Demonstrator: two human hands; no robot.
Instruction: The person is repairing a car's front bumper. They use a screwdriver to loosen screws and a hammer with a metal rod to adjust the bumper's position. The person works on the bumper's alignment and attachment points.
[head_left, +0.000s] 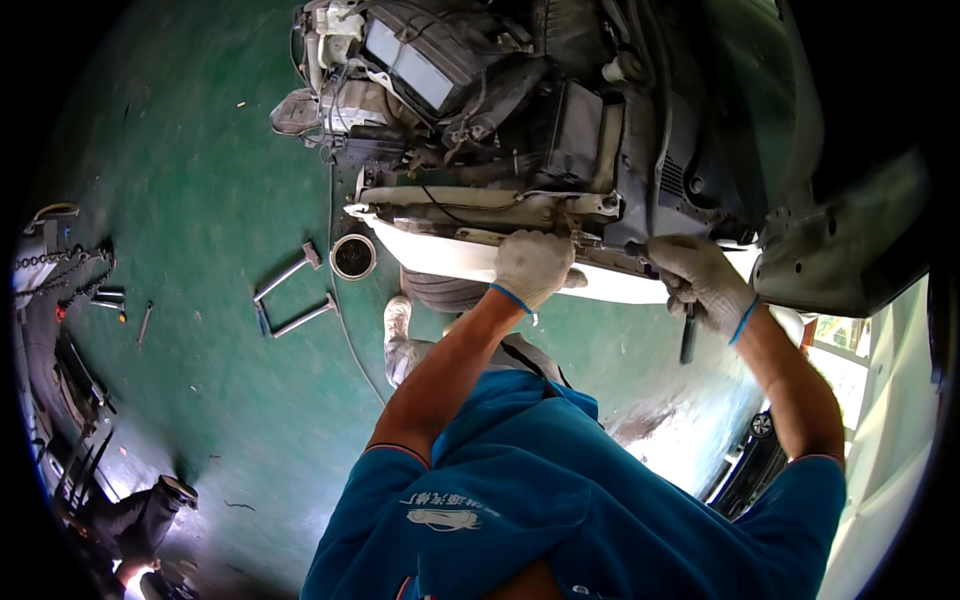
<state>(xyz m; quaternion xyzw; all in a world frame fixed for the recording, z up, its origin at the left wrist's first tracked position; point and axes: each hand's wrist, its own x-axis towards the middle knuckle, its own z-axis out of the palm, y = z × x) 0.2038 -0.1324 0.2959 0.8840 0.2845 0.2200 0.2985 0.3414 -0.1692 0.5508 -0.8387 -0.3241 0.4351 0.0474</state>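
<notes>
A: Orientation, dark-handled tool (688, 338)?
B: Near the white fender's (445, 254) right end; long axis crosses its outer edge, handle end pointing back toward the wearer.
A: Surroundings?
B: Engine bay (575, 130) past the inner edge; round can (334, 257) and hammers (308, 260) on the floor (200, 250), off the left end. Left hand (532, 267) covers part of the inner edge.
A: Fingers?
B: Right hand (697, 280): clenched round the tool. Left: curled; cannot tell whether grasping anything.
</notes>
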